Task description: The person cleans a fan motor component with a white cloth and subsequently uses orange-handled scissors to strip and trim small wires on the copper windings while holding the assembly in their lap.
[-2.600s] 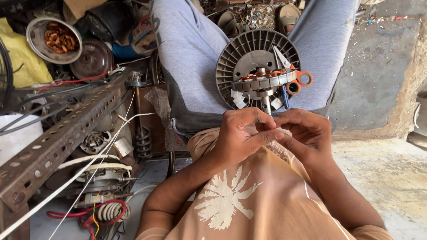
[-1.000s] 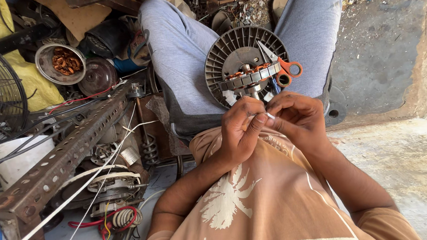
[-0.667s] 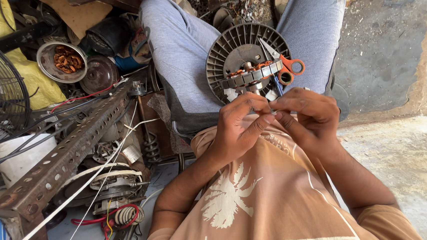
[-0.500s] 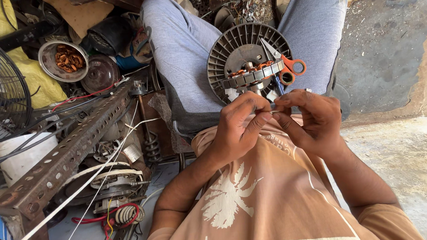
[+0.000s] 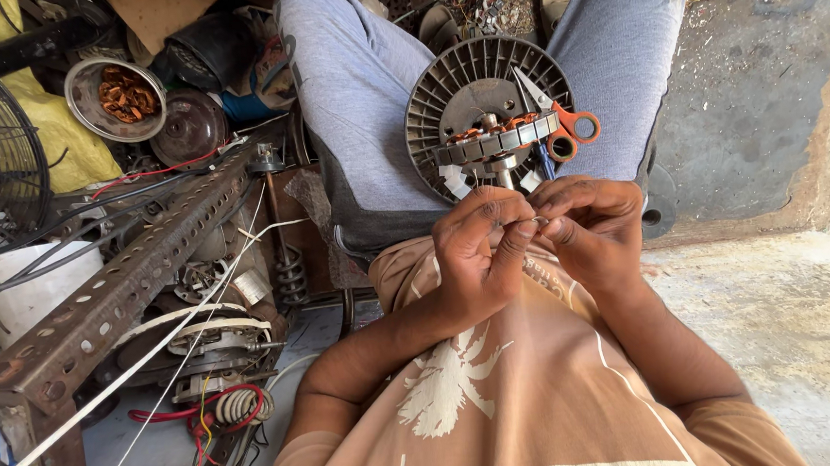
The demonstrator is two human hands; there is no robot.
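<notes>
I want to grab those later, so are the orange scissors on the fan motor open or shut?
Shut, as far as shows. The scissors lie on the round motor housing with both blades together in one point and the orange handles side by side.

The person's lap (image 5: 368, 119) carries the ribbed fan motor housing (image 5: 468, 88), orange-handled scissors (image 5: 563, 120) lying across it; the concrete floor (image 5: 810, 312) (dusty) carries a white bucket (image 5: 35, 294).

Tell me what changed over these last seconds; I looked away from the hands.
Little changed: the left hand and right hand shifted only slightly, fingertips still pinched together on something too small to make out. The fan motor and orange-handled scissors stayed between the knees.
</notes>
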